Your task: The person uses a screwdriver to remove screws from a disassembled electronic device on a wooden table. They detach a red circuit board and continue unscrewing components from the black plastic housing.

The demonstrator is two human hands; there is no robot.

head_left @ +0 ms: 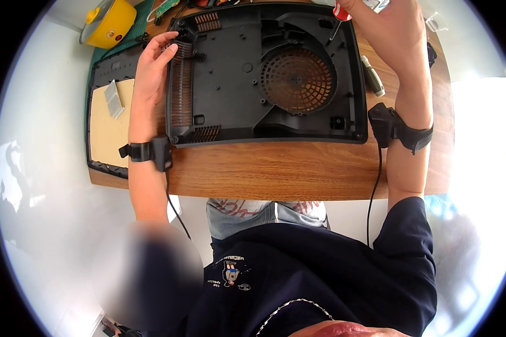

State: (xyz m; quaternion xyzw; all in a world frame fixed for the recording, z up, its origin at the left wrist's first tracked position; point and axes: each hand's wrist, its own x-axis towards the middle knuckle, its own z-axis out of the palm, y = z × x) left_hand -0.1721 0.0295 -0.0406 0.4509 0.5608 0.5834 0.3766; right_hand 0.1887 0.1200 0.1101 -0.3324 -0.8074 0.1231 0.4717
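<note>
A shallow black plastic housing point(230, 84) with a round fan grille point(298, 78) lies on the wooden table, its inner side up. My left hand point(156, 64) is closed on its left edge near the upper corner, thumb and fingers beside the slotted vent point(181, 84). In my right hand point(385, 33) is a screwdriver point(342, 13) with a red and clear handle. Its shaft slants down and left, the tip near the housing's upper right part; whether it touches a screw I cannot tell. The picture's top edge cuts off some right-hand fingers.
Left of the housing lies a dark framed panel point(112, 140) with a tan surface and a small silvery piece point(114, 100). Behind stand a yellow pot point(109, 25) and a green mat point(142, 17). A grey-handled tool point(372, 77) lies at the right. Cables hang from both wrist straps.
</note>
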